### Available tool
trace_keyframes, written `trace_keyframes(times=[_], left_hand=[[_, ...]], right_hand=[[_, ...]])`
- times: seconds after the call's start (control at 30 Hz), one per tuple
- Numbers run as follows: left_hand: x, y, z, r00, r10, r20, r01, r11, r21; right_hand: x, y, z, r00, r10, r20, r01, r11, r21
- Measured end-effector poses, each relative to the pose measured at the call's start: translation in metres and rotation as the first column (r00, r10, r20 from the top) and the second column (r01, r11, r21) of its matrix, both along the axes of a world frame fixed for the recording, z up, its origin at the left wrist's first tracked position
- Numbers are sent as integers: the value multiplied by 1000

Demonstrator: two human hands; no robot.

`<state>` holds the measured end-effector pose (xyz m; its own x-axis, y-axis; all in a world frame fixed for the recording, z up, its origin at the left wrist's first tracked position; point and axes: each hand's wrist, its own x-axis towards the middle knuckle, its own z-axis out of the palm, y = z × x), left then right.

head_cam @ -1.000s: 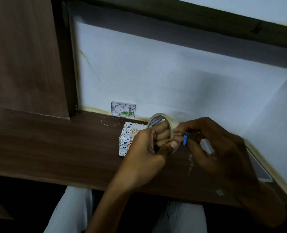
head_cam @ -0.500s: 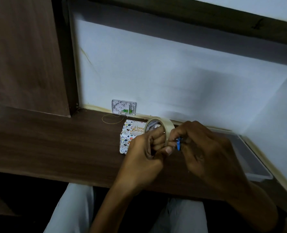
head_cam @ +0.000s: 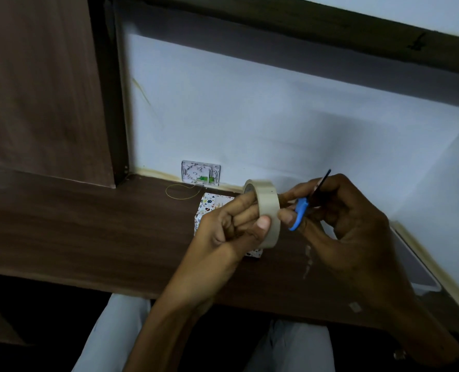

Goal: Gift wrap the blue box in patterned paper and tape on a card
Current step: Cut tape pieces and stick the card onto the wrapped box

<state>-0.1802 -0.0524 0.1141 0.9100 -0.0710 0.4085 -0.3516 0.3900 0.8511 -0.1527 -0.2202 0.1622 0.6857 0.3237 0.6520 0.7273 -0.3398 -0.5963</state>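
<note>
One tape roll [head_cam: 270,202] (print blurred), scissors [head_cam: 300,212]

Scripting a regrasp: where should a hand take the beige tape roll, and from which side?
Pinch the beige ring-shaped tape roll through its open core, fingers inside, thumb on the outer band, as the left hand does. Come from the left; the right hand with blue-handled scissors crowds the right.

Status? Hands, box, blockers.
Left hand holds tape roll. Right hand holds scissors. Wrapped box on desk, behind hands. No blocker seen.
</note>
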Motion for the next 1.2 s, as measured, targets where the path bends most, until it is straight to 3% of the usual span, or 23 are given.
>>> trace_keyframes(times=[0.2, 0.43, 0.57, 0.83, 1.2], left_hand=[[0, -2, -2, 1000, 17, 4, -17, 1000, 4], [2, 1, -5, 993, 119, 25, -121, 989, 80], [-1, 0, -2, 994, 108, 32, -110, 990, 85], [4, -8, -1, 972, 214, -93, -222, 971, -89], [5, -1, -6, 988, 89, -126, -107, 984, -141]], right_hand=[[-3, 2, 7, 950, 36, -309, 6, 991, 133], [-3, 0, 15, 800, 139, -583, 44, 957, 288], [-4, 3, 14, 788, 160, -595, 77, 933, 353], [-13, 11, 12, 869, 104, -484, 24, 968, 251], [-8, 7, 12, 864, 108, -491, 24, 967, 254]])
